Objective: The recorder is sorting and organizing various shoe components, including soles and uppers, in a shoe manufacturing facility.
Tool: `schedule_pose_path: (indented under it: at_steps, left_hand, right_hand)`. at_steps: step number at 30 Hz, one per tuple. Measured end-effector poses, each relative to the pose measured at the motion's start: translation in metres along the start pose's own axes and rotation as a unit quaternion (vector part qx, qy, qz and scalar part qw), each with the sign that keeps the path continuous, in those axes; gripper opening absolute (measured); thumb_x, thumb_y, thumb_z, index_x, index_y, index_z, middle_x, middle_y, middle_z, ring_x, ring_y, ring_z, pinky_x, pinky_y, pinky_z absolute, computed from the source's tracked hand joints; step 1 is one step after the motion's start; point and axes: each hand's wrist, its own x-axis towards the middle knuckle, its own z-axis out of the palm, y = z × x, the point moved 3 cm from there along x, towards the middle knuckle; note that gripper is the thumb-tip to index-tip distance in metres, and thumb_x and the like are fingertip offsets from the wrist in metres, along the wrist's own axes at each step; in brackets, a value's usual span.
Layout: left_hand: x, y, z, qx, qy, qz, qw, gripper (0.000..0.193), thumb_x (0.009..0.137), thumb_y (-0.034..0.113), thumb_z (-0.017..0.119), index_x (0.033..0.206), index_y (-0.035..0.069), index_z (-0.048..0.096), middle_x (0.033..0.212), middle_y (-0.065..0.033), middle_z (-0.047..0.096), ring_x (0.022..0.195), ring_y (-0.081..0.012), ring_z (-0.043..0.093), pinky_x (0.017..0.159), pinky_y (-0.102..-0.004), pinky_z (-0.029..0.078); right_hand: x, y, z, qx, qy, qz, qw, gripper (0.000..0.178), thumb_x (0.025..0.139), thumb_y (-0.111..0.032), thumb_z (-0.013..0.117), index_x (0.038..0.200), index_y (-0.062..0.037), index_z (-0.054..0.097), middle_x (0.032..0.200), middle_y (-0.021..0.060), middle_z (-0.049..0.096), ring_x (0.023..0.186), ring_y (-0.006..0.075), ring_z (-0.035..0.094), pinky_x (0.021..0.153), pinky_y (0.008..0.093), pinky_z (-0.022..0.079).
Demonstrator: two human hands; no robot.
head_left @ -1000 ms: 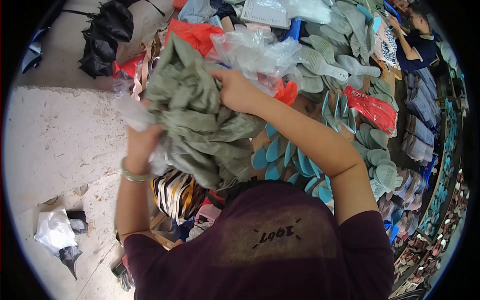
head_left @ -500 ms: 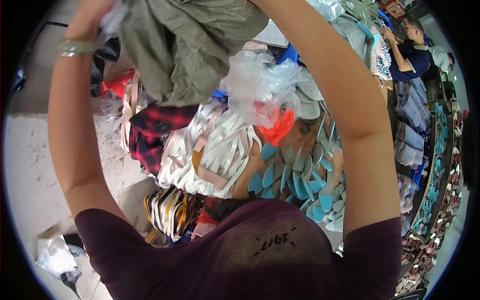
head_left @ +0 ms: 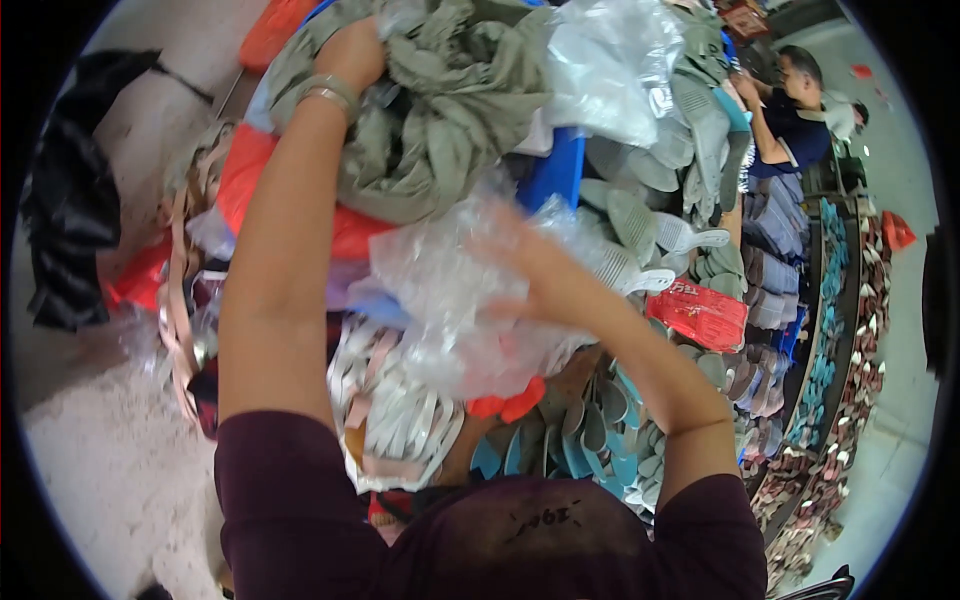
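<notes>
A crumpled grey-green cloth (head_left: 440, 130) lies in a heap at the far side of the bench. My left hand (head_left: 352, 55) is closed on its left part, the fingertips hidden in the folds. Nearer to me, my right hand (head_left: 525, 265) is smeared by motion over a crumpled clear plastic bag (head_left: 430, 270); whether it grips the bag I cannot tell. Below the bag, a bundle of white straps (head_left: 410, 415) lies beside grey and blue insole-like pieces (head_left: 600, 425). Red plastic (head_left: 250, 180) shows under my left forearm.
More clear plastic (head_left: 610, 70) and grey sole-shaped pieces (head_left: 640, 160) lie at the far right, near a red packet (head_left: 700, 312). A black bag (head_left: 75, 200) is at the left. Another person (head_left: 795, 110) stands at the right, beside racks of shoe parts (head_left: 815, 330).
The grey-green cloth, lifted before, now rests lower on the far pile. My right hand has left it and come down over the clear plastic bag. My left hand has moved right, into view.
</notes>
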Motion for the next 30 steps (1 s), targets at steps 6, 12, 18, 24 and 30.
schedule_pose_path:
  at_steps: [6, 12, 18, 24, 30]
  left_hand:
    - [0.021, 0.004, 0.015, -0.1, 0.01, 0.024, 0.995, 0.03, 0.081, 0.025, 0.055, 0.105, 0.01, 0.065, 0.099, -0.0233, 0.064, 0.094, -0.0413, 0.06, 0.081, -0.0449, 0.048]
    - [0.023, -0.022, 0.018, -0.112, 0.042, -0.017, 0.993, 0.029, 0.079, 0.019, 0.053, 0.102, 0.007, 0.065, 0.095, -0.0263, 0.063, 0.093, -0.0432, 0.059, 0.08, -0.0454, 0.047]
    - [0.016, -0.023, 0.006, -0.14, 0.049, -0.006, 0.989, 0.028, 0.08, 0.019, 0.053, 0.101, 0.005, 0.065, 0.095, -0.0262, 0.063, 0.093, -0.0426, 0.059, 0.079, -0.0443, 0.047]
    - [0.013, -0.011, 0.011, -0.159, 0.056, -0.022, 0.985, 0.027, 0.08, 0.018, 0.053, 0.099, 0.004, 0.064, 0.093, -0.0264, 0.062, 0.091, -0.0433, 0.059, 0.077, -0.0449, 0.047]
    - [0.014, -0.014, 0.013, -0.137, 0.059, -0.006, 0.989, 0.025, 0.079, 0.018, 0.053, 0.095, 0.003, 0.065, 0.092, -0.0261, 0.063, 0.089, -0.0438, 0.059, 0.077, -0.0466, 0.047]
  right_hand:
    - [0.011, 0.094, 0.059, -0.118, -0.129, 0.113, 0.978, 0.05, 0.066, -0.025, 0.072, 0.111, -0.008, 0.06, 0.12, 0.0175, 0.051, 0.104, 0.038, 0.051, 0.082, 0.0459, 0.049]
    - [0.05, 0.083, 0.038, -0.001, 0.003, 0.167, 0.986, 0.045, 0.068, -0.021, 0.069, 0.108, -0.0022, 0.059, 0.111, 0.0203, 0.056, 0.097, 0.0391, 0.055, 0.085, 0.0445, 0.047]
    - [0.024, 0.134, -0.106, -0.328, 0.064, 0.271, 0.903, 0.07, 0.073, -0.008, 0.065, 0.138, -0.0162, 0.039, 0.142, 0.0151, 0.037, 0.128, 0.0338, 0.041, 0.101, 0.0512, 0.036]
    - [0.024, 0.228, -0.102, -0.535, 0.115, 0.197, 0.813, 0.066, 0.08, -0.006, 0.054, 0.141, -0.0192, 0.034, 0.15, 0.0117, 0.026, 0.13, 0.0403, 0.035, 0.093, 0.0627, 0.036]
    - [0.053, 0.216, -0.158, -0.214, 0.305, 0.252, 0.893, 0.037, 0.076, -0.001, 0.054, 0.111, -0.0097, 0.065, 0.101, 0.017, 0.067, 0.092, 0.0306, 0.066, 0.082, 0.0369, 0.05]
